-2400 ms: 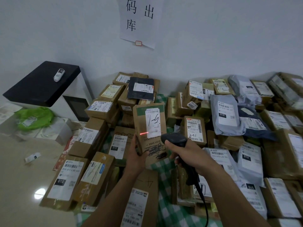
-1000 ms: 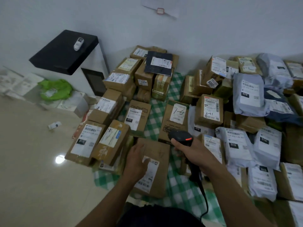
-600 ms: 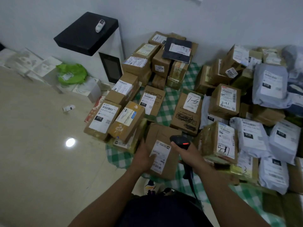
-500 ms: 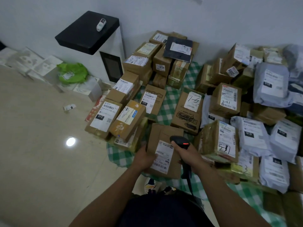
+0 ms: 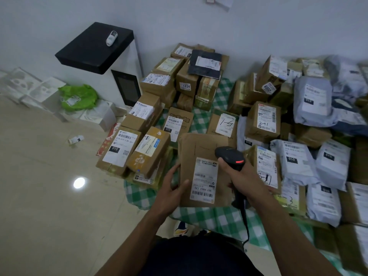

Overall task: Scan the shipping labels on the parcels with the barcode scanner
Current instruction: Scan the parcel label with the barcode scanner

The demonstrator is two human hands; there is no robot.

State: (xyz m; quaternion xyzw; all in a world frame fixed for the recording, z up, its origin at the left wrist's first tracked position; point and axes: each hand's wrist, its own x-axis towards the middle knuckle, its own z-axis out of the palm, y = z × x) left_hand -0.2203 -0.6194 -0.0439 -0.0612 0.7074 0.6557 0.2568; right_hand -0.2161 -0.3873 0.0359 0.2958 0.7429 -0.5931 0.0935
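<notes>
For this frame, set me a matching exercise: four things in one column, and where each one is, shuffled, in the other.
Things
1. barcode scanner
2. brown parcel nearest the camera
3. small white device
4. green bag

Places
A. on the black cabinet top
B. gripped in the right hand
C. held at its left edge by the left hand
D. among white boxes left of the cabinet

Pairs: 1-B, 2-C, 3-A, 4-D.

Matt cardboard parcel (image 5: 201,150), glossy floor tiles (image 5: 49,196).
</notes>
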